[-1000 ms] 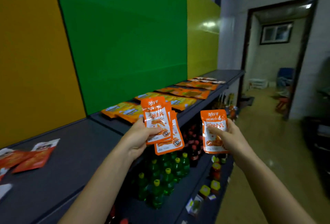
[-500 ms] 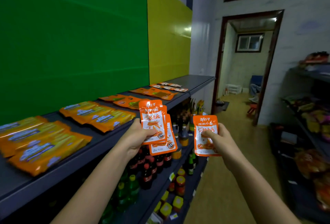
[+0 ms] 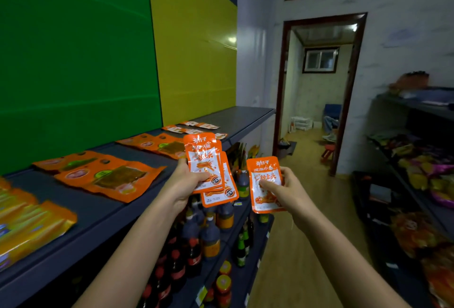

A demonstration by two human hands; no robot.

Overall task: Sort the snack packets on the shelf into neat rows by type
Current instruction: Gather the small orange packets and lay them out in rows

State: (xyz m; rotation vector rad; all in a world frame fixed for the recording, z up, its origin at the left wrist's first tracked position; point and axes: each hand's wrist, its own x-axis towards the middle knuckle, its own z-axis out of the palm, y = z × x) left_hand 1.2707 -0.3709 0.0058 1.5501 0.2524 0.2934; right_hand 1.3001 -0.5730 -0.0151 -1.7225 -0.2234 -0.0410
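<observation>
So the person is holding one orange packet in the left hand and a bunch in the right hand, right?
Not quite, the hands are swapped. In the head view the left hand holds the bunch of orange packets, fanned out, and the right hand holds the single orange packet. Both are held beside the shelf, not on it.

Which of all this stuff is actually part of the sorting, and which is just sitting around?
Part of the job:
- small orange-and-white foil snack packets fanned in the left hand
- single matching packet in the right hand
- flat orange packets on the grey top shelf

Just lying about:
- dark sauce bottles below
- red-lidded jars
- small red stool
</observation>
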